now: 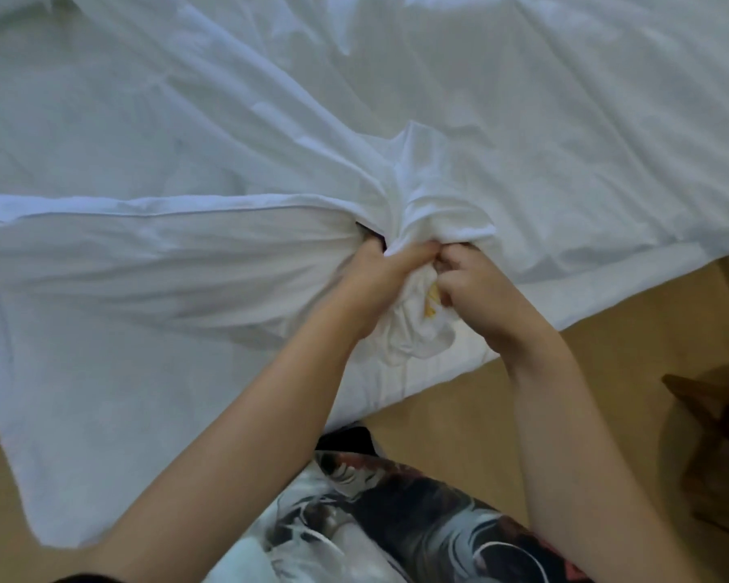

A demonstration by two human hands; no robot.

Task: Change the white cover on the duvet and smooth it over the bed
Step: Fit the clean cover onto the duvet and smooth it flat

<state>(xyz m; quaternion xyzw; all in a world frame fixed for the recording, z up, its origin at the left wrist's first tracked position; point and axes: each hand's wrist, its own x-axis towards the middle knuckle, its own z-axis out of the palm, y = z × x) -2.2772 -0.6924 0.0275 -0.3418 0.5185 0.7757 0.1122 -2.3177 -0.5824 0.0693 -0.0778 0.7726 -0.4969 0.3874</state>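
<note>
**Both hands clamp a gather of the cover at the bed's near edge**

At far left the white cover (177,119) lies spread over the bed (665,267), rumpled in long folds. Its lower-left part hangs past the near edge, down towards the tan wooden floor (632,330). A stitched hem line (144,206) runs across it from the left edge towards the middle.

At the middle of the near edge the folds draw together into a tight bunch. The left hand (377,284) grips this bunch from the left, fingers curled round the cloth. A small yellow patch (432,305) shows in the crumpled white cloth between the hands. The right hand (476,298) holds the same bunch from the right, fingers closed tight on it, its knuckles touching the left hand's fingertips.

Below the forearms is dark patterned clothing (417,511) with pale swirls. At the far right a dark brown object (720,410) stands on the floor, too blurred to tell.
</note>
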